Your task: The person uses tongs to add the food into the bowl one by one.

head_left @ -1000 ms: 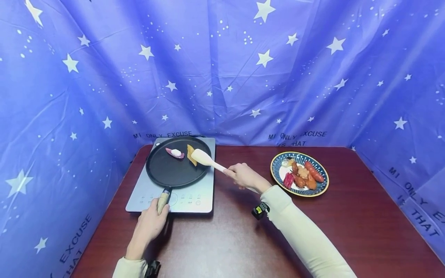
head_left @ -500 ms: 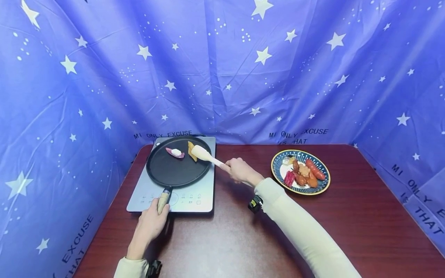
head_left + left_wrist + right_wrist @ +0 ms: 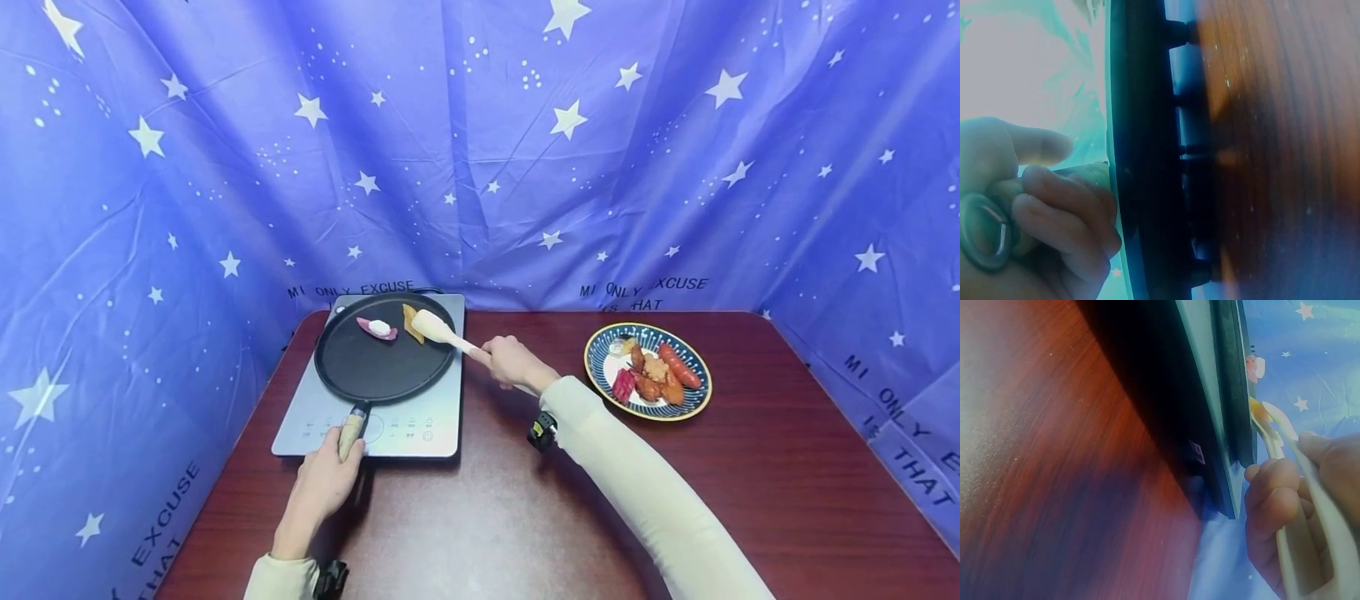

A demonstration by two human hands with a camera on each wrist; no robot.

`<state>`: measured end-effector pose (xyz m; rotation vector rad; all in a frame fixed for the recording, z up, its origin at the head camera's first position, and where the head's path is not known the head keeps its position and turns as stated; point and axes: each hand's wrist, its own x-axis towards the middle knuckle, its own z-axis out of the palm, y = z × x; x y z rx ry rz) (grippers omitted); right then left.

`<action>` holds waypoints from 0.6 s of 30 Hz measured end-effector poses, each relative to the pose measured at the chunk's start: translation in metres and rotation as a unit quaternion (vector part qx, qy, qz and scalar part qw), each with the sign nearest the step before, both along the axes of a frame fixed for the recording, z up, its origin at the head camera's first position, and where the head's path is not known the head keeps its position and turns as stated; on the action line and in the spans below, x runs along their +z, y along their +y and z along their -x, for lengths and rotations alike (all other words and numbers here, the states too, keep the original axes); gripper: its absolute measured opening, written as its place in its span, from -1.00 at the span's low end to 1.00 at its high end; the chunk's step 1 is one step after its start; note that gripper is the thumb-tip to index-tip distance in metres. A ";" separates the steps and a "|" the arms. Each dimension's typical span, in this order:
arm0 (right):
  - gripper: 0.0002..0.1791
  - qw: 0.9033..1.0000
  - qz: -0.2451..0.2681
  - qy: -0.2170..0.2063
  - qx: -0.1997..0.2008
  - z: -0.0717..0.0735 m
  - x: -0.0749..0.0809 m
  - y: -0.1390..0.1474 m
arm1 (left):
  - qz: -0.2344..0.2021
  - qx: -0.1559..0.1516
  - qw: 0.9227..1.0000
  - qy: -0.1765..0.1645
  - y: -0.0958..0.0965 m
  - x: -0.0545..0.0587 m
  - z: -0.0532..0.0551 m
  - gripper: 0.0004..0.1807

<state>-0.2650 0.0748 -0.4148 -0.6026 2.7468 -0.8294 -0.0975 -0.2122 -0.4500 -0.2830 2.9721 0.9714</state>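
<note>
- Left hand (image 3: 327,477), lower left-centre of frame: fingers curled round the tan handle (image 3: 350,435) of the black pan (image 3: 375,367); in the left wrist view the thumb lies out straight above the fingers.
- Right hand (image 3: 517,364), right of centre: thumb and fingers closed round cream tongs (image 3: 435,327), both arms showing in the right wrist view.
- Tongs slant up-left over the pan's right rim, tips at a yellow-brown food piece (image 3: 412,323); right wrist view shows it between the tips, can't tell how firmly pinched.
- Yellow-brown piece: upper right part of the pan, left of centre in frame.
- Purple food piece with white on top (image 3: 379,328): upper middle of pan, apart from the tongs.
- Pan sits on silver cooktop (image 3: 420,433), left of centre.
- Plate (image 3: 592,367), blue patterned rim, right side: red sausage (image 3: 679,365) plus brown and dark pink foods.
- Dark red-brown table (image 3: 487,517) underneath; blue star-print curtain (image 3: 480,125) fills upper frame.
- Cream sleeves (image 3: 637,483) at bottom.
</note>
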 end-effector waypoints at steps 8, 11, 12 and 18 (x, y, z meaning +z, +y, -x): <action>-0.48 1.000 0.002 -0.006 0.000 0.006 0.002 -0.008 | -0.005 0.004 1.000 0.000 0.000 0.001 -0.001 -0.51; -0.47 1.000 -0.001 -0.011 -0.004 0.008 0.002 -0.011 | -0.005 0.006 1.000 0.000 0.000 0.000 -0.001 -0.52; -0.47 1.000 -0.001 -0.012 -0.006 0.009 0.002 -0.011 | -0.004 0.006 1.000 0.000 0.000 0.000 -0.001 -0.52; -0.47 1.000 -0.004 -0.006 -0.007 0.014 0.000 -0.016 | -0.008 0.005 1.000 0.002 0.000 0.000 -0.001 -0.54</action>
